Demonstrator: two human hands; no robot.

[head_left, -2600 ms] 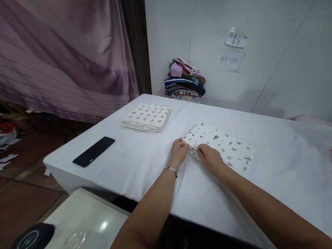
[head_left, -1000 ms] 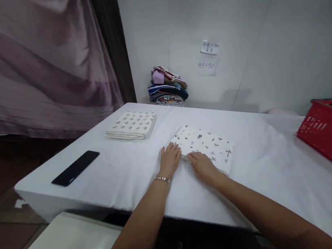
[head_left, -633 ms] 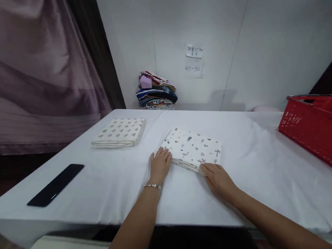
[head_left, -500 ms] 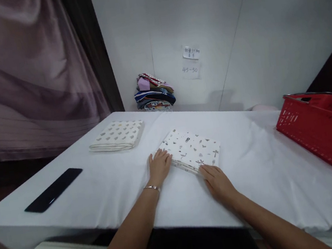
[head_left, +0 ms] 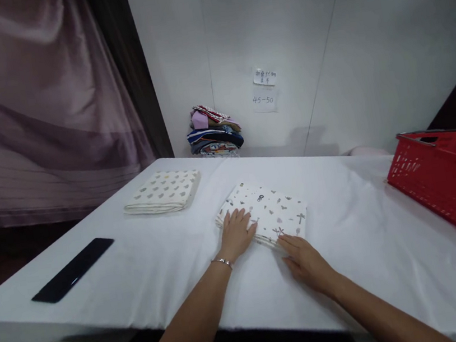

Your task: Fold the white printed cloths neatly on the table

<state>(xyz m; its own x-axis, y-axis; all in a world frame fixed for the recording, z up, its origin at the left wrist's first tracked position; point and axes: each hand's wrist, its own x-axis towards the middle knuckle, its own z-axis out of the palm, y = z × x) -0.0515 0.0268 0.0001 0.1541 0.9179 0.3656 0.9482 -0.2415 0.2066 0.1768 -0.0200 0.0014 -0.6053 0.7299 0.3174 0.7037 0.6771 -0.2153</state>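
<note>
A folded white cloth (head_left: pixel 273 204) with small grey and brown prints lies in front of me on the white-covered table (head_left: pixel 164 259). My left hand (head_left: pixel 238 234), a bracelet on its wrist, rests with fingers spread on the cloth's near left edge. At the near right corner, my right hand (head_left: pixel 306 259) touches the cloth with its fingers stretched out and the thumb a little apart. Neither hand grips the fabric. A second folded cloth (head_left: pixel 163 190), cream with grey spots, lies farther back on the left, apart from both hands.
A flat black object (head_left: pixel 74 270) lies at the table's left. On the right stands a red perforated basket (head_left: pixel 450 185). Behind the table's far edge is a stack of folded fabrics (head_left: pixel 215 133) by the wall, below paper signs (head_left: pixel 264 92). A pinkish curtain (head_left: pixel 32 108) hangs at left.
My left hand has slid right along the near edge of the printed cloth, uncovering its left corner. My right hand stays at the near right corner. The view has shifted slightly.
</note>
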